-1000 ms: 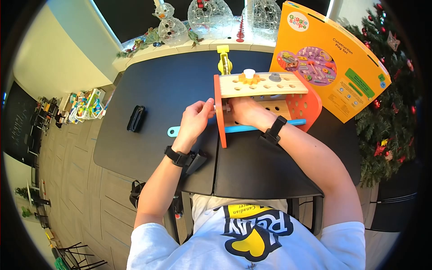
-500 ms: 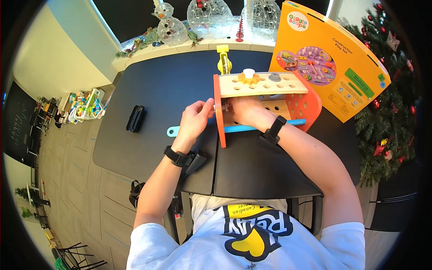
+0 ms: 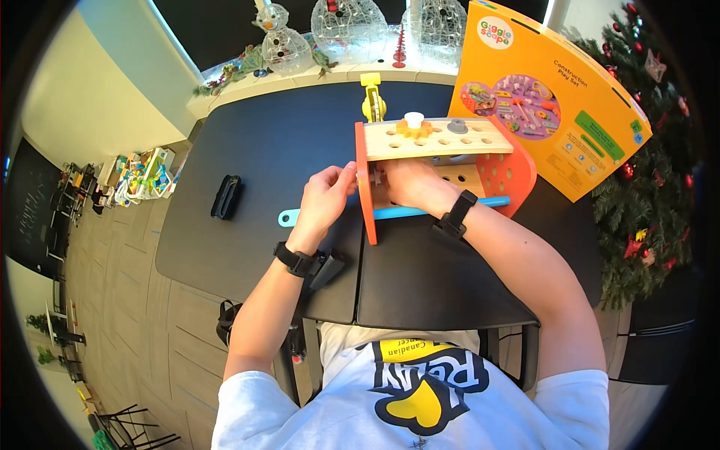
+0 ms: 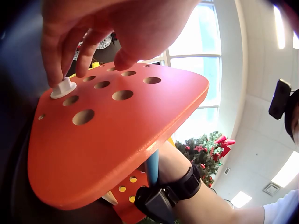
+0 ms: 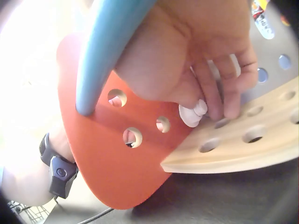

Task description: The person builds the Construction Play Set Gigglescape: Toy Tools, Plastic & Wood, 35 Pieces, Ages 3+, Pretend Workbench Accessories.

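A toy workbench with red end panels [image 3: 365, 184] and a holed wooden top [image 3: 450, 141] stands on the black table. Outside its left panel is my left hand [image 3: 326, 199]; in the left wrist view, a fingertip touches a white bolt head [image 4: 64, 87] that sits in a hole of the red panel [image 4: 126, 121]. My right hand [image 3: 416, 187] reaches inside the workbench under the top. Its fingers [image 5: 217, 93] pinch a white round piece [image 5: 190, 114] at that panel's inner face. A blue rod [image 3: 405, 213] runs along the front.
On the wooden top sit an orange gear [image 3: 415, 131] and a grey piece [image 3: 457, 127]. A yellow tool [image 3: 373, 101] is behind the workbench. An orange box [image 3: 547, 97] stands at the back right. A black case [image 3: 226, 197] lies left, and a light blue strip [image 3: 288, 218] is beside my left wrist.
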`<state>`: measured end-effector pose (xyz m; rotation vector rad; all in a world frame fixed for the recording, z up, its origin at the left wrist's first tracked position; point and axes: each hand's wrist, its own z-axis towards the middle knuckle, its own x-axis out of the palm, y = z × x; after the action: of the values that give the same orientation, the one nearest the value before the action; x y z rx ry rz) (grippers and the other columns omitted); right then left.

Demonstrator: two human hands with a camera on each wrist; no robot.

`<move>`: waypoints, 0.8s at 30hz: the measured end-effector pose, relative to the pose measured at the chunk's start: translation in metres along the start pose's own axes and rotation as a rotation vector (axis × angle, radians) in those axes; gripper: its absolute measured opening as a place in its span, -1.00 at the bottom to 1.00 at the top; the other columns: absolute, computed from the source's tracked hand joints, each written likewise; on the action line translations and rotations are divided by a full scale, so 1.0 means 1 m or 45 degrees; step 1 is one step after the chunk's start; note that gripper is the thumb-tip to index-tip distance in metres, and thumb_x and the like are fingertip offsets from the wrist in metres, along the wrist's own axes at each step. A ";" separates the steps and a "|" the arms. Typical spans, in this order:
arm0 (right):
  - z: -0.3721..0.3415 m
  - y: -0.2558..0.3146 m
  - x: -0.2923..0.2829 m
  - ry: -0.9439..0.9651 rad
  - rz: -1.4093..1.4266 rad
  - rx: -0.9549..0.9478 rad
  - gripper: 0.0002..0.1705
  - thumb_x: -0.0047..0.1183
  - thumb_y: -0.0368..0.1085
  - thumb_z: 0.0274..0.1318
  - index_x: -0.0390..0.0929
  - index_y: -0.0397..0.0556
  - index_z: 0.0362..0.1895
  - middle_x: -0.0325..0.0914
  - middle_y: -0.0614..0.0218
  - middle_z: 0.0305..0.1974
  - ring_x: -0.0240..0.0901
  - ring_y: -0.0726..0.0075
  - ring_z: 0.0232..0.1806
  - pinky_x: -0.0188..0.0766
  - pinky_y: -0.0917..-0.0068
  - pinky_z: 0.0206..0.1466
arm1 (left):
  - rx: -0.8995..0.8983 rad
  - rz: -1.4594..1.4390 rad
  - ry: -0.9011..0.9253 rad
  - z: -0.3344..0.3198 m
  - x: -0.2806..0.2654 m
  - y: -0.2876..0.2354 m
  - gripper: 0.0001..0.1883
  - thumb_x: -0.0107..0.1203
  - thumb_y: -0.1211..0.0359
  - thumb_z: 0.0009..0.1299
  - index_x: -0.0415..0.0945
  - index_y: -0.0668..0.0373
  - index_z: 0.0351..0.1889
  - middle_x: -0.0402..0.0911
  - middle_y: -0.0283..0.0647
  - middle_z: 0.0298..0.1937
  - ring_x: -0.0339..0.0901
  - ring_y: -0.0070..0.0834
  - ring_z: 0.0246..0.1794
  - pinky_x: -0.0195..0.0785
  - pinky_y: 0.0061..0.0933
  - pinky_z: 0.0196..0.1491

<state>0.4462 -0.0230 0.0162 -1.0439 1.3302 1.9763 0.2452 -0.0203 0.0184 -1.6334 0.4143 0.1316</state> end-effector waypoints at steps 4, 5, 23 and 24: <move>0.007 -0.010 0.012 0.097 -0.100 0.070 -0.68 0.20 -0.44 0.05 0.62 -0.17 -0.04 0.68 -0.07 -0.15 0.64 -0.23 -0.09 0.56 0.01 -0.02 | 0.006 -0.012 -0.006 0.002 0.001 0.003 -0.45 0.08 -0.05 0.62 0.69 0.36 -0.11 0.74 -0.17 -0.24 0.63 -0.50 -0.18 0.46 -0.41 -0.04; 0.005 -0.007 0.009 0.046 -0.029 0.049 -0.68 0.20 -0.44 0.05 0.62 -0.17 -0.04 0.68 -0.07 -0.14 0.64 -0.23 -0.08 0.56 0.01 -0.01 | -0.002 -0.010 -0.006 0.000 0.001 0.000 -0.45 0.08 -0.05 0.62 0.69 0.36 -0.12 0.74 -0.17 -0.24 0.63 -0.50 -0.18 0.46 -0.41 -0.04; 0.003 0.003 -0.001 0.033 0.056 0.018 -0.64 0.12 -0.53 0.08 0.58 -0.20 0.02 0.65 -0.14 -0.01 0.60 -0.29 0.03 0.54 -0.02 0.05 | -0.014 -0.029 -0.002 -0.001 0.001 -0.003 -0.46 0.09 -0.04 0.62 0.68 0.36 -0.13 0.74 -0.18 -0.23 0.63 -0.50 -0.15 0.47 -0.43 0.00; 0.002 0.006 -0.004 0.026 0.046 -0.001 -0.64 0.12 -0.54 0.08 0.58 -0.20 0.02 0.65 -0.15 0.00 0.59 -0.30 0.03 0.54 -0.02 0.05 | -0.021 -0.034 0.000 -0.002 0.000 -0.003 -0.46 0.09 -0.04 0.62 0.68 0.36 -0.13 0.74 -0.18 -0.23 0.63 -0.50 -0.15 0.47 -0.43 0.00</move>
<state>0.4433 -0.0229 0.0230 -1.0503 1.3684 1.9980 0.2465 -0.0218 0.0216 -1.6546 0.3925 0.1152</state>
